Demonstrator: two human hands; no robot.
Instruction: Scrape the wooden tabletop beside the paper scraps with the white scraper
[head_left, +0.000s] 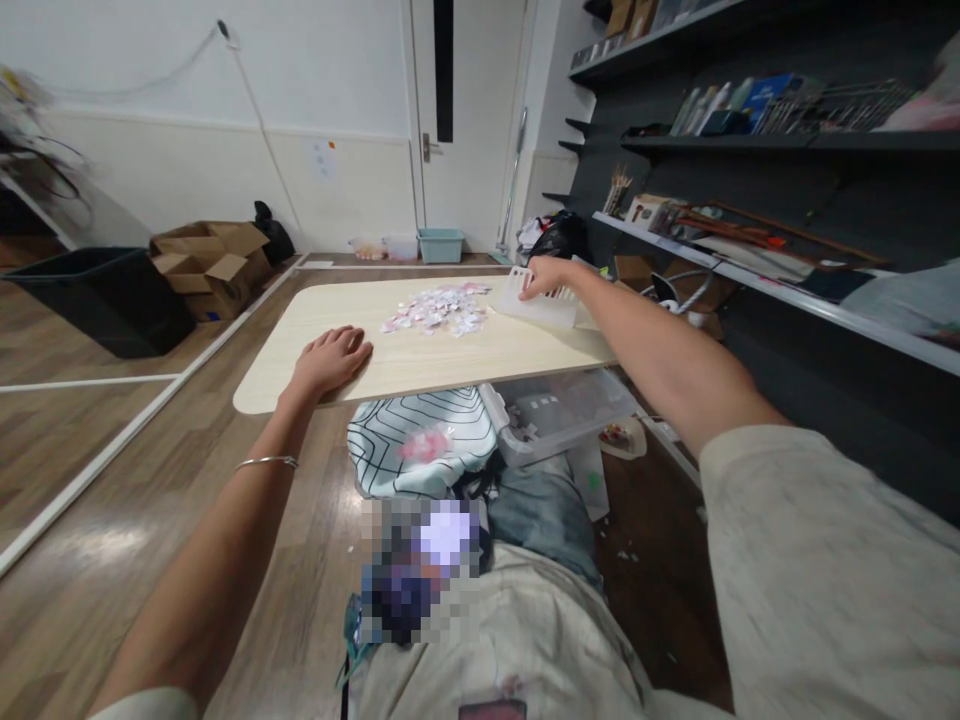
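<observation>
My right hand [553,276] grips the rim of a white translucent plastic basket [536,308] with slots along its side. The basket is at the right end of a pale wooden tabletop [300,310]. Left of it lies a loose pile of small white and pinkish paper-like pieces [442,308]; their exact kind is too small to tell. My left hand [334,358] rests on the near left part of the tabletop, holding nothing, its fingers slightly bent and apart. The basket's inside is mostly hidden from me.
Below the table edge are a clear plastic bin [570,425] with small pieces inside and a pale blue lined cloth [375,440] bearing a pink packet [426,443]. A black bin [97,300] and cardboard boxes [217,270] stand left; loaded shelves [750,145] line the right wall.
</observation>
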